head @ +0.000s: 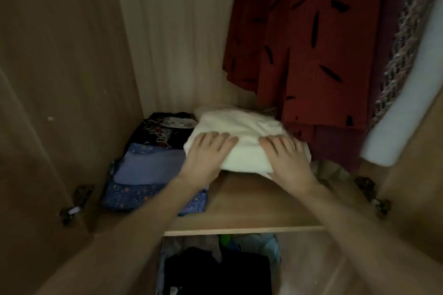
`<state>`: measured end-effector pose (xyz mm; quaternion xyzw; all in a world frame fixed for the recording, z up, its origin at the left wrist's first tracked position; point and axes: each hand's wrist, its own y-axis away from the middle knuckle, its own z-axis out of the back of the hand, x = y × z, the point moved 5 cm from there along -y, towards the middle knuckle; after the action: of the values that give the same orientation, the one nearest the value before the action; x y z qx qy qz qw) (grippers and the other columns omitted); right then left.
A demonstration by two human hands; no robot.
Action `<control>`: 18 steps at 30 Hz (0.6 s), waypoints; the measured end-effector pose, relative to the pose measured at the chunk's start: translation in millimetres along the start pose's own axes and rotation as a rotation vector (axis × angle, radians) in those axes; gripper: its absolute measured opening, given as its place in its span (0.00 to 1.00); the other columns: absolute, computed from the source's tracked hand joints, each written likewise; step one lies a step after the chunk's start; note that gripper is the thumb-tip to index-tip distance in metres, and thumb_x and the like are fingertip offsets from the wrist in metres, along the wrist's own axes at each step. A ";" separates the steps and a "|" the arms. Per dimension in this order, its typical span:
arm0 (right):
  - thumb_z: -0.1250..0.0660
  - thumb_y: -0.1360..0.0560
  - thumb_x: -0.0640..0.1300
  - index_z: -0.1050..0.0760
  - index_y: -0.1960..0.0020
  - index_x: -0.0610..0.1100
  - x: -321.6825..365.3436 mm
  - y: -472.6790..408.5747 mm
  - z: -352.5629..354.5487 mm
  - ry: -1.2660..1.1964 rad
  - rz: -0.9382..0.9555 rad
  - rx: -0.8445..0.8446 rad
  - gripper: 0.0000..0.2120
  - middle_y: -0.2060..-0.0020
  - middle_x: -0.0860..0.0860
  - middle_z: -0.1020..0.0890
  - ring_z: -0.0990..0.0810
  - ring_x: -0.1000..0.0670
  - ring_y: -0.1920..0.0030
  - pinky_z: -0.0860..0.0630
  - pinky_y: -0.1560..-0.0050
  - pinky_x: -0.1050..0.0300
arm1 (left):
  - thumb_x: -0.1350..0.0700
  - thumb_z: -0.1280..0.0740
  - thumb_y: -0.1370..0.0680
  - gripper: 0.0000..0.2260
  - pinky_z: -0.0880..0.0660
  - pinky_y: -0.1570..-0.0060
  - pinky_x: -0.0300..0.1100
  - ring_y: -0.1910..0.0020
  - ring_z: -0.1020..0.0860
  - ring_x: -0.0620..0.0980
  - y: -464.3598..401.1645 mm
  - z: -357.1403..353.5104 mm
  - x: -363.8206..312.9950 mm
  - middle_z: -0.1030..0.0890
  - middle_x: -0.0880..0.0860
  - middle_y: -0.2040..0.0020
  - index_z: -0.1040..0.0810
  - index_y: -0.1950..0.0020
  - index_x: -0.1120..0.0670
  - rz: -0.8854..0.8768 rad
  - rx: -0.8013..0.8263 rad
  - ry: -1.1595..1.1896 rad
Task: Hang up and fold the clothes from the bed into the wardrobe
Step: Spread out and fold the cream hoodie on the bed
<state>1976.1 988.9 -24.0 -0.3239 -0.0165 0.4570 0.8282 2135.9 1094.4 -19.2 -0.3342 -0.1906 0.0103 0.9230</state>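
Resting on shelf: folded cream garment [242, 141], soft and thick, lying on the wooden wardrobe shelf [251, 203].
Hands: left hand [206, 158] and right hand [287, 158] lie flat on its near edge, fingers spread, gripping nothing.
Surroundings: light wood wardrobe, dim inside.
Beside: folded blue patterned clothes [148, 175] touching its left side.
Behind: red dress [311, 43] hanging at right.

two hands [206, 153] [287, 158], one folded cream garment [242, 132], two folded blue garments [148, 167], one red hanging dress [311, 43]
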 end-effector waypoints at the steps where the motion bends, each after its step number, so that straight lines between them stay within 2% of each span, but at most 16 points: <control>1: 0.29 0.39 0.41 0.30 0.33 0.45 7.0 11.7 -21.7 -0.025 -0.022 0.010 0.34 0.44 0.46 0.23 0.25 0.41 0.43 0.32 0.41 0.42 | 0.59 0.35 0.32 0.28 0.31 0.46 0.52 0.46 0.23 0.59 16.2 -26.2 -11.1 0.21 0.54 0.39 0.28 0.31 0.52 0.026 0.020 0.023; 3: 0.37 0.35 0.42 0.32 0.33 0.46 23.5 46.1 -69.3 -0.106 -0.035 0.146 0.29 0.44 0.45 0.22 0.23 0.41 0.43 0.36 0.37 0.40 | 0.59 0.29 0.35 0.31 0.30 0.45 0.51 0.46 0.23 0.58 52.7 -78.1 -40.9 0.20 0.53 0.42 0.29 0.32 0.51 0.031 0.216 0.093; 5: 0.36 0.37 0.48 0.35 0.31 0.48 35.4 84.0 -111.3 -0.164 -0.002 0.340 0.34 0.41 0.47 0.24 0.25 0.42 0.39 0.39 0.33 0.40 | 0.52 0.25 0.38 0.34 0.29 0.46 0.51 0.47 0.24 0.57 87.0 -109.6 -67.2 0.21 0.53 0.43 0.29 0.33 0.50 0.025 0.393 0.156; 7: 0.35 0.38 0.60 0.36 0.29 0.50 38.8 98.2 -124.5 -0.257 -0.008 0.475 0.39 0.38 0.51 0.30 0.31 0.44 0.35 0.41 0.31 0.40 | 0.41 0.30 0.38 0.34 0.29 0.45 0.52 0.46 0.26 0.57 99.9 -117.1 -75.0 0.23 0.52 0.41 0.29 0.33 0.49 0.049 0.459 0.275; 8: 0.38 0.37 0.64 0.36 0.30 0.52 36.4 94.4 -122.0 -0.307 -0.039 0.504 0.37 0.38 0.53 0.31 0.33 0.47 0.35 0.42 0.31 0.41 | 0.37 0.34 0.36 0.32 0.29 0.46 0.52 0.47 0.25 0.57 95.0 -111.9 -72.1 0.23 0.52 0.43 0.28 0.35 0.49 0.071 0.445 0.316; 11: 0.49 0.31 0.66 0.30 0.43 0.56 28.0 58.7 -103.3 -0.332 -0.168 0.414 0.23 0.47 0.57 0.27 0.29 0.50 0.42 0.38 0.40 0.49 | 0.38 0.50 0.28 0.24 0.31 0.54 0.47 0.51 0.25 0.56 53.9 -91.7 -53.7 0.22 0.51 0.50 0.25 0.43 0.49 0.140 0.441 0.373; 13: 0.52 0.29 0.62 0.28 0.48 0.52 20.9 36.7 -101.9 -0.316 -0.310 0.337 0.21 0.49 0.53 0.24 0.25 0.47 0.45 0.34 0.45 0.49 | 0.43 0.52 0.25 0.21 0.33 0.57 0.45 0.51 0.25 0.56 29.1 -95.1 -45.3 0.22 0.52 0.52 0.25 0.46 0.52 0.166 0.442 0.407; 14: 0.52 0.28 0.61 0.27 0.44 0.51 19.7 31.4 -107.8 -0.305 -0.366 0.338 0.23 0.45 0.50 0.24 0.25 0.44 0.43 0.33 0.42 0.45 | 0.45 0.50 0.25 0.20 0.32 0.55 0.46 0.48 0.24 0.56 22.4 -104.1 -41.9 0.22 0.52 0.49 0.24 0.45 0.52 0.180 0.424 0.425; 15: 0.53 0.27 0.61 0.29 0.37 0.51 19.8 27.9 -116.2 -0.298 -0.406 0.377 0.27 0.37 0.48 0.27 0.28 0.42 0.36 0.35 0.37 0.40 | 0.45 0.48 0.24 0.20 0.32 0.47 0.47 0.42 0.26 0.57 18.4 -117.0 -37.9 0.22 0.52 0.42 0.24 0.40 0.50 0.217 0.429 0.455; 16: 0.53 0.25 0.62 0.35 0.28 0.52 23.0 29.3 -123.5 -0.292 -0.439 0.454 0.29 0.28 0.46 0.35 0.36 0.40 0.29 0.42 0.33 0.35 | 0.44 0.47 0.23 0.22 0.36 0.35 0.51 0.32 0.32 0.57 21.2 -129.5 -34.9 0.28 0.52 0.31 0.27 0.32 0.47 0.267 0.499 0.494; 17: 0.53 0.24 0.64 0.45 0.23 0.54 26.8 33.4 -132.2 -0.287 -0.464 0.539 0.31 0.22 0.46 0.46 0.47 0.38 0.24 0.49 0.30 0.31 | 0.42 0.47 0.21 0.24 0.47 0.27 0.54 0.24 0.43 0.55 27.9 -141.1 -34.0 0.40 0.50 0.22 0.36 0.25 0.44 0.310 0.597 0.526; 18: 0.53 0.24 0.65 0.53 0.22 0.55 28.3 37.3 -140.7 -0.287 -0.483 0.611 0.34 0.21 0.47 0.54 0.55 0.37 0.23 0.53 0.29 0.30 | 0.41 0.48 0.19 0.26 0.56 0.24 0.55 0.21 0.55 0.54 37.3 -154.9 -36.5 0.52 0.47 0.19 0.45 0.21 0.42 0.343 0.715 0.552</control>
<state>2010.2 951.2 -163.2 0.0169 -0.0709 0.2741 0.9589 2161.6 1023.1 -164.0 -0.0128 0.1347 0.1379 0.9812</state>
